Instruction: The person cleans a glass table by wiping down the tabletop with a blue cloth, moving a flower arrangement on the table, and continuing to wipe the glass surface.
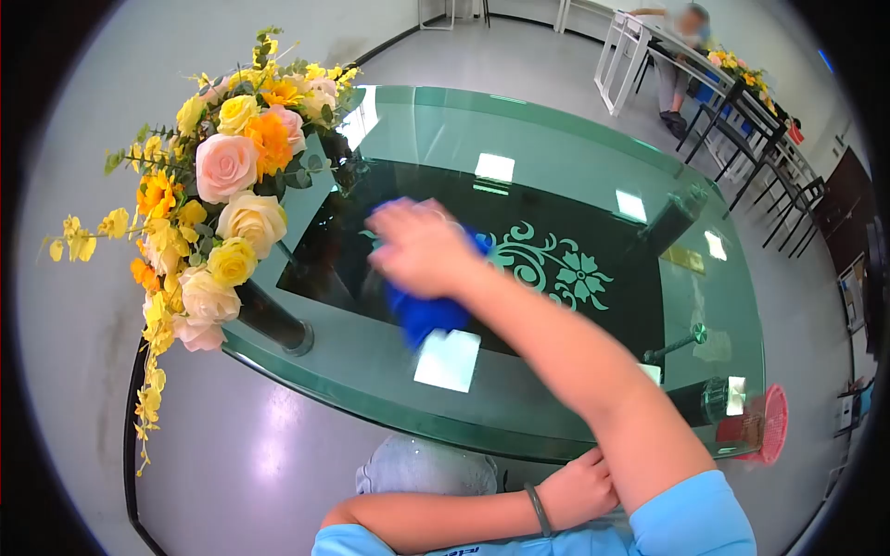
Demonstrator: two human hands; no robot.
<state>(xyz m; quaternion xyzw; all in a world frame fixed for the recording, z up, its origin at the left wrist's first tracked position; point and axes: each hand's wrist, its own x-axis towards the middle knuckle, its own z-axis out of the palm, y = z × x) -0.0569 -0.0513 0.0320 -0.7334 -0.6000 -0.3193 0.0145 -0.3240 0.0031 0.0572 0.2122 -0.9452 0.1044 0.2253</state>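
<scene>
Cloth (428,320) of bright blue lies under the right hand (422,246) on the glass table (547,130), and from my remote seat I see it over the dark panel (334,264), left of the pale floral pattern (581,275). That hand is spread palm-down across the cloth, its fingers reaching toward the flower arrangement (227,167) at the table's left end; blur keeps me from telling whether they grip the fabric or only press on it. I find the left hand (579,486), with a dark bangle (537,510) at its wrist, near the table's near edge, just beside the right forearm. Its fingers are bent and partly hidden by that arm, so I cannot tell how far they close or whether they hold anything. A pink mesh basket (777,424) shows past the table's right end. Farther off, I see a seated person (681,28) and black chairs (728,139).
</scene>
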